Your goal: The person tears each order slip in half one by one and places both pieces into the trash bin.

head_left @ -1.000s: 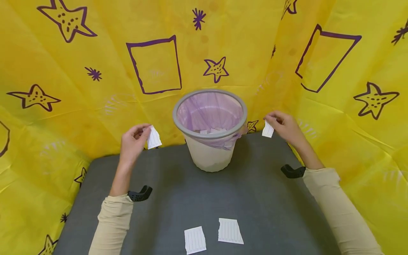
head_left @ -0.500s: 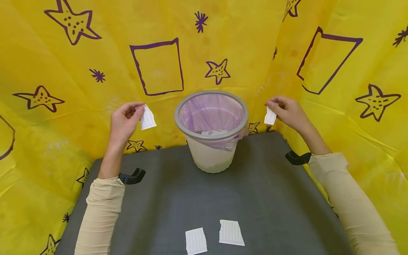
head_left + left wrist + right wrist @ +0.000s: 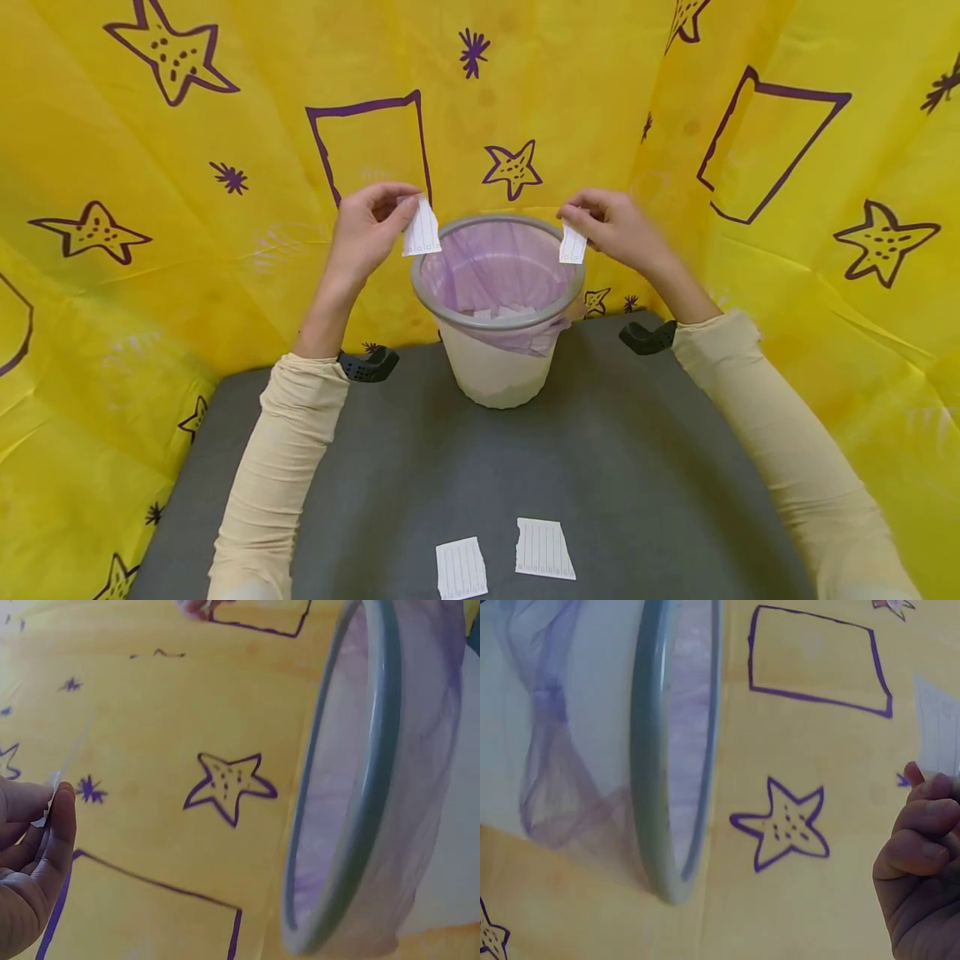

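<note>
My left hand [image 3: 371,229] pinches a torn piece of lined white paper [image 3: 422,229] by its top, at the left of the bin's rim. On the other side my right hand [image 3: 618,229] pinches a smaller torn paper piece [image 3: 573,245], which overlaps the rim's right edge in the head view. Between the hands stands a white waste bin [image 3: 491,367] with a grey rim [image 3: 495,319] and a purple bag liner [image 3: 487,262]. Several paper scraps [image 3: 513,311] lie inside it. The left wrist view shows the left paper nearly edge-on between thumb and fingers [image 3: 60,825].
Two more torn lined papers lie near the table's front: one on the left [image 3: 461,568], another on the right [image 3: 545,548]. The grey table [image 3: 420,467] is enclosed by yellow curtain [image 3: 600,83] with purple drawings. A dark wrist mount [image 3: 369,365] juts from the left sleeve.
Both hands have risen, then moved inward toward the bin from either side, each still pinching its paper. The two papers on the table have stayed in place.
</note>
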`<state>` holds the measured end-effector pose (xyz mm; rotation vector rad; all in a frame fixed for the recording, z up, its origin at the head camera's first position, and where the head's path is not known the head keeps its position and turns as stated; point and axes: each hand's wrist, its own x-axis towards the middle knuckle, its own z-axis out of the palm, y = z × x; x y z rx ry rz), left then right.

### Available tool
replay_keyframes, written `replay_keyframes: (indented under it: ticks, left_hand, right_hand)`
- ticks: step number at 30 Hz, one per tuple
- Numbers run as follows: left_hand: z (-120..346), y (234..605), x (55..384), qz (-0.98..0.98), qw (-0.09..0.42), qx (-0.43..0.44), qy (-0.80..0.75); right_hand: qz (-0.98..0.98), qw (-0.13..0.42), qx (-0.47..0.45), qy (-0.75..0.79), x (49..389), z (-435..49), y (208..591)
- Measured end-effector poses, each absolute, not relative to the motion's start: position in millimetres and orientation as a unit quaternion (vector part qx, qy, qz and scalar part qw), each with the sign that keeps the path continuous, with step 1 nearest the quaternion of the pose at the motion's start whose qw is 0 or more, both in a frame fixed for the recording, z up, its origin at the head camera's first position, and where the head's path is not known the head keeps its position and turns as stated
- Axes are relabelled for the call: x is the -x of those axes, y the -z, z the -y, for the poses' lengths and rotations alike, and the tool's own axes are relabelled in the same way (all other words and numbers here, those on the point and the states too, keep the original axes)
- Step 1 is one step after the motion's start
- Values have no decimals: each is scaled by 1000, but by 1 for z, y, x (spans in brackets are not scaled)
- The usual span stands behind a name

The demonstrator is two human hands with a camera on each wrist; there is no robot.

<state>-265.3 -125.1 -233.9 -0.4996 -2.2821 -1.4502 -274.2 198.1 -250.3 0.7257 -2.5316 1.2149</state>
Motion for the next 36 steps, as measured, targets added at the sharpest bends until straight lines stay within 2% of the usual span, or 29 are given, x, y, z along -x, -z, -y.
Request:
replay_keyframes:
  ticks: [10,16,19,29,36]
  left_hand:
    - [72,242,275,842,128,232,469]
    - [70,251,285,899,114,213,366]
    - [72,258,289,927,103,195,302]
    - [75,260,287,925,113,197,305]
    - [99,275,270,910,103,178,359]
  right_hand:
    - [854,109,-303,-408,284,-146,245]
    - [901,117,-275,-314,293,-141,252]
    - [923,104,-258,-267,296,-143,258]
    - [933,79,-236,-261,291,-143,263]
    - [931,147,-250,-224,272,-154,277]
